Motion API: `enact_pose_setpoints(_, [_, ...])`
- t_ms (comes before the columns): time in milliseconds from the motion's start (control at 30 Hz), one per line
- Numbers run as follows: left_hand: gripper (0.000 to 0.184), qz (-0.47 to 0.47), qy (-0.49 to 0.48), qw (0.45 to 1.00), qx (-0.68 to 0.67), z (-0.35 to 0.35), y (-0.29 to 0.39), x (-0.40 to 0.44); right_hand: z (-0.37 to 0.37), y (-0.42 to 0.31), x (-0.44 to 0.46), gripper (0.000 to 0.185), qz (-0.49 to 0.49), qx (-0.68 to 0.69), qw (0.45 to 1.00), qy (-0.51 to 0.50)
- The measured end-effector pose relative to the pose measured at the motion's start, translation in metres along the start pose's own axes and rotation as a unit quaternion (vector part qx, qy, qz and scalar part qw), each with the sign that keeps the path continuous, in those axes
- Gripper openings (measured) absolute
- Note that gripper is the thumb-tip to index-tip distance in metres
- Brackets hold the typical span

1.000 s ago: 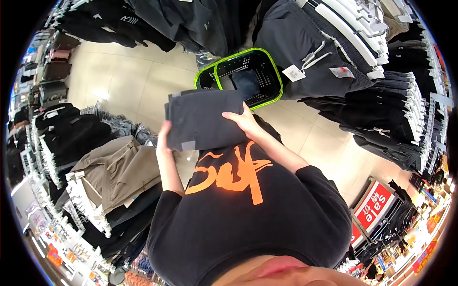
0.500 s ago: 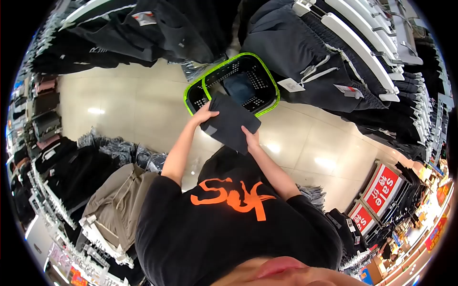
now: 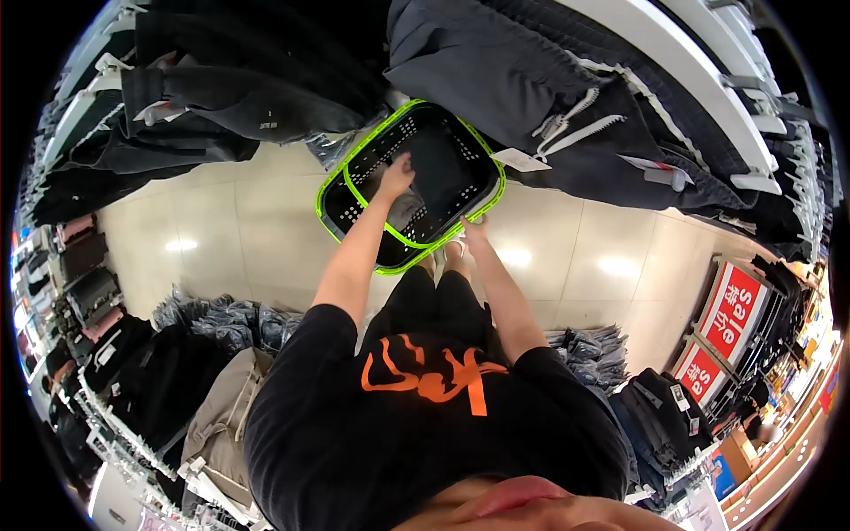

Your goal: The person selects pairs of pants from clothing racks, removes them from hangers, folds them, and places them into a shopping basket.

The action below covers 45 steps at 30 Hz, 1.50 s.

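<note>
A black shopping basket (image 3: 335, 205) with a bright green rim and handle is in front of my legs. A folded dark garment (image 3: 438, 164) lies inside it. My left hand (image 3: 397, 175) is over the basket, beside the garment's left edge, its fingers loosely bent and apart, with nothing visibly held. At the near right side, my right hand (image 3: 475, 228) has its fingers closed on the green rim. The handle lies across the basket below my left forearm.
Dark trousers (image 3: 531, 97) with price tags hang at upper right, close to the basket. More dark garments (image 3: 257, 102) hang at upper left. Plastic-wrapped packs (image 3: 226, 323) lie at lower left. Red sale signs (image 3: 730, 310) stand at right. The floor (image 3: 266, 199) is pale tile.
The folded garment that both hands held above the basket now lies inside it. My left hand has reached into the basket, and my right hand has moved to its rim.
</note>
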<state>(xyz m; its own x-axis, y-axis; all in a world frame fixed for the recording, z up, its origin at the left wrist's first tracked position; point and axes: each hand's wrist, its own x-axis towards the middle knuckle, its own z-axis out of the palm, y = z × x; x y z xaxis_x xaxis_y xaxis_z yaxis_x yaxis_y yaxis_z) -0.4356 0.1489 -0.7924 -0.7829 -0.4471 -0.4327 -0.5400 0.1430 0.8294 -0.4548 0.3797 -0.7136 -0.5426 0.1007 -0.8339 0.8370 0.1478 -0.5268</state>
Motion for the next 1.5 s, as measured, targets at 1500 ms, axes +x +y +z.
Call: enact_pose_setpoints(1500, [0.025, 0.132, -0.288, 0.914, 0.253, 0.211, 0.156, -0.230, -0.547, 0.267, -0.074, 0.033, 0.011, 0.015, 0.966, 0.259])
